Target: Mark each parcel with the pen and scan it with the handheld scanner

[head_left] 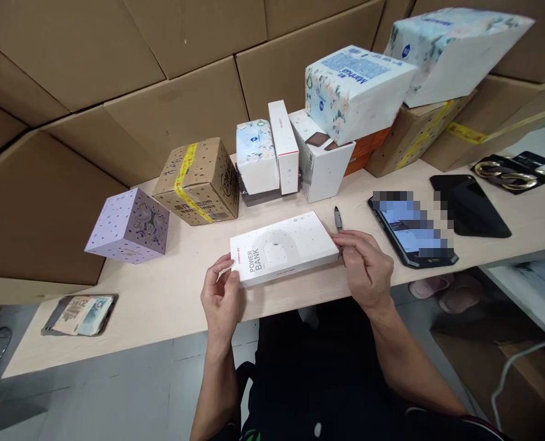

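Observation:
A flat white power bank box is between my hands near the table's front edge, its printed face up. My left hand grips its left end, thumb on the near side and fingers behind the corner. At the right end, my right hand has its fingers curled and pressed to the box's edge. Just beyond that hand lies a dark pen, its lower part hidden by the fingers. Whether the box rests fully on the table or is slightly raised, I cannot tell.
Behind stand a purple box, a taped carton, tissue packs and white boxes. To the right lie a lit phone, a black flat slab and gold scissors. A case with banknotes is far left.

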The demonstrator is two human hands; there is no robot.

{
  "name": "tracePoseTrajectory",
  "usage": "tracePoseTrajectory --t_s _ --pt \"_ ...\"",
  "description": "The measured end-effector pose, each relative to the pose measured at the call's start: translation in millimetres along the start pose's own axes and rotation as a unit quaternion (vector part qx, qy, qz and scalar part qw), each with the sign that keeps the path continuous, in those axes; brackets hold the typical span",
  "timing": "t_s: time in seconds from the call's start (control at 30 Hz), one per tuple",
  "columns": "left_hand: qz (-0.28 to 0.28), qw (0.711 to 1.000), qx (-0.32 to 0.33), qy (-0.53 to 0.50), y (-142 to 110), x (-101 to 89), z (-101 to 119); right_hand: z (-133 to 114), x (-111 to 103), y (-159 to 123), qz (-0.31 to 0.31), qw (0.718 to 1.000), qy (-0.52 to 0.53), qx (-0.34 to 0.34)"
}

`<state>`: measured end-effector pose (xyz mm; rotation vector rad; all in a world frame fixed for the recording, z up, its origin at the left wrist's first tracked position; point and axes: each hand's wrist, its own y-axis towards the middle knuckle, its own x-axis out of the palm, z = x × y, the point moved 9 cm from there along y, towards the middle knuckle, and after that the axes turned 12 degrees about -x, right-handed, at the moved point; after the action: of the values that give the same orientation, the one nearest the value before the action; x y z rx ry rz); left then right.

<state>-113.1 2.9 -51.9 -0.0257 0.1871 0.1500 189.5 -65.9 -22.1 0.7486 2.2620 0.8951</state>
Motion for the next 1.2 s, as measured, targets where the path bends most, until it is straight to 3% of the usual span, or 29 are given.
tracePoseTrajectory --t_s 0.27,0.4,0.47,0.57,0.63,0.7,0.83,0.93,1.0,1.1,1.2 --pt "0.005 0.992 0.07 0.106 -6 6.2 12 -1 11 5 -0.056 0.991 -0.122 -0.015" --pt "0.01 0.984 0.061 0.167 -5 6.7 8 18 4 7 -0.068 0.985 -0.152 0.042" --pt "0.056 0.972 0.125 0.191 -11 3.5 20 31 2 10 -0.102 0.98 -0.149 0.082" --pt "0.132 0.925 0.283 0.217 -37 5.5 47 42 -1 20 -0.134 0.978 -0.133 0.094" --pt "0.129 0.892 0.372 0.224 -58 18.2 61 47 -3 28 -0.144 0.975 -0.146 0.086" --pt "0.088 0.875 0.415 0.234 -75 38.1 69 53 2 33 -0.188 0.961 -0.183 0.084" --pt "-0.006 0.858 0.409 0.311 -91 85.1 71 60 20 31 -0.306 0.912 -0.26 0.086" --pt "-0.03 0.836 0.391 0.384 -90 107.3 65 58 25 26 -0.337 0.902 -0.26 0.073" --pt "-0.023 0.826 0.391 0.406 -89 110.7 63 57 21 26 -0.302 0.925 -0.219 0.068" --pt "-0.017 0.82 0.403 0.406 -89 107.4 61 62 -1 26 -0.149 0.979 -0.08 0.112" --pt "-0.018 0.823 0.408 0.395 -90 102.9 60 63 -16 20 -0.007 0.982 0.112 0.151"
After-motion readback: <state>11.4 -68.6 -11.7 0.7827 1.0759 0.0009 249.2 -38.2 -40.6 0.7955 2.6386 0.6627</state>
